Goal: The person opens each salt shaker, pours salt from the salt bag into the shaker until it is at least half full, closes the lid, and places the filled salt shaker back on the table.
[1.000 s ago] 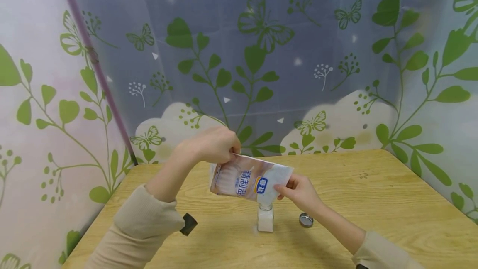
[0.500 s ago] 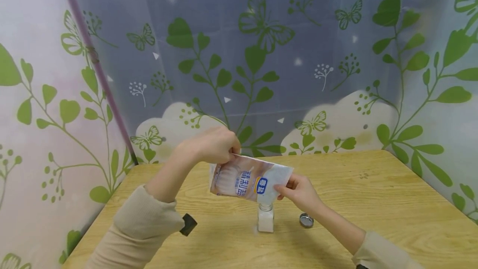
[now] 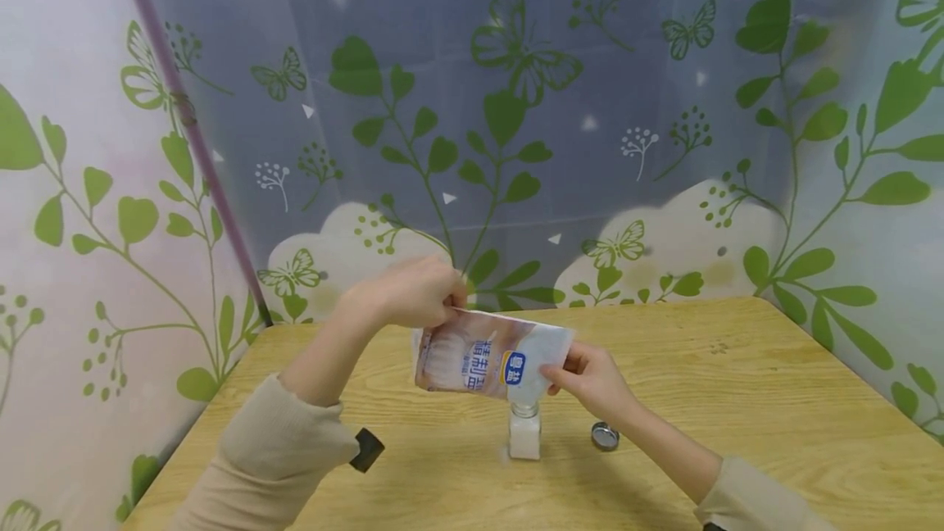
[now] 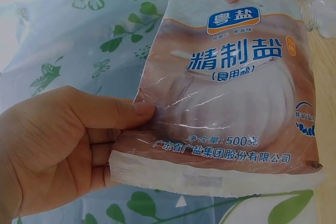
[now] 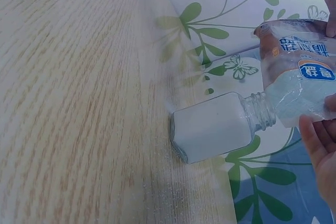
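Just above the square clear-glass jar [image 3: 525, 434], my left hand [image 3: 413, 292] and right hand [image 3: 596, 381] pinch the brown-and-white plastic salt bag [image 3: 479, 355]. I judge I am pouring; next needs careful tilting back before overflow.

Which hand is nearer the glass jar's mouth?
The right hand: it pinches the salt bag at its pale-blue end, by the glass jar. The left hand grips the brown part, farther off.
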Motion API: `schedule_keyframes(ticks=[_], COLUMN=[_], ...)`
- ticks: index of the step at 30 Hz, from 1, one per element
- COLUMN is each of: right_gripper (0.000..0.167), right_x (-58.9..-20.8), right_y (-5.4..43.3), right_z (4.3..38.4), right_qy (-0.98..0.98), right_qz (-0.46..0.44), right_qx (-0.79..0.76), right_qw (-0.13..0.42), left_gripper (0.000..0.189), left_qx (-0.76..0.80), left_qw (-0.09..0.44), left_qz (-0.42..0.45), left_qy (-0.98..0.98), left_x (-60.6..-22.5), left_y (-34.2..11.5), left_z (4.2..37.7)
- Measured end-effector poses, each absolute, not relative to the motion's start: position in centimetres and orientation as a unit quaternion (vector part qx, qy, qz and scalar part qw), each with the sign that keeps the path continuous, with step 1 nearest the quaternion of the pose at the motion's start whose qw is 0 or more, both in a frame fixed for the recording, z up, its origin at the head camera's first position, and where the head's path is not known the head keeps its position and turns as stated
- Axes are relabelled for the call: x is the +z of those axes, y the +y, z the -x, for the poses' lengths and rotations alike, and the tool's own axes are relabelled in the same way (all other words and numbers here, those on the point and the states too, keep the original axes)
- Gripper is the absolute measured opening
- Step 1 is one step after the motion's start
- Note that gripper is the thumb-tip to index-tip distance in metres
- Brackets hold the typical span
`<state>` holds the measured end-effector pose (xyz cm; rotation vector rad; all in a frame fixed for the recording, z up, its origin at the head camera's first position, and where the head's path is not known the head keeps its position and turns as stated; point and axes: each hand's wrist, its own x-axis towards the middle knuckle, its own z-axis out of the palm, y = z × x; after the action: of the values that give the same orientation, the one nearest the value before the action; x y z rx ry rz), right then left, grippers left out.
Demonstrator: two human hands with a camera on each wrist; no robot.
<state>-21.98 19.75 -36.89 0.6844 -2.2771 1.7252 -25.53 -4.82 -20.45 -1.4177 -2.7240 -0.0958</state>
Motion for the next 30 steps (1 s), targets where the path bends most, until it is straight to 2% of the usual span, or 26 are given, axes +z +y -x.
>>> schedule_keyframes(ticks=[9,17,24,30], right_gripper=[0.019,0.02,0.019,0.017], right_x=[-36.6,-36.2,-35.9,-35.7], right_y=[19.5,19.3,19.1,19.0], right_z=[21.9,21.9,22.0,22.2], right_qy=[-0.779,-0.781,-0.792,-0.803], right_qz=[-0.228,-0.238,-0.241,-0.245], right_qx=[0.576,0.567,0.548,0.529], right_qw=[0.1,0.114,0.117,0.123], left_gripper=[0.014,0.019,0.01,0.006], left_qx=[-0.044,-0.067,-0.087,-0.112], left_qw=[0.036,0.036,0.048,0.034], left_qz=[0.452,0.449,0.46,0.449], left_qy=[-0.89,-0.89,-0.882,-0.886], left_x=[-21.0,-21.8,-22.5,-23.1], left_y=[-5.6,-6.6,-7.4,-8.1], left_z=[25.5,25.7,26.0,26.2])
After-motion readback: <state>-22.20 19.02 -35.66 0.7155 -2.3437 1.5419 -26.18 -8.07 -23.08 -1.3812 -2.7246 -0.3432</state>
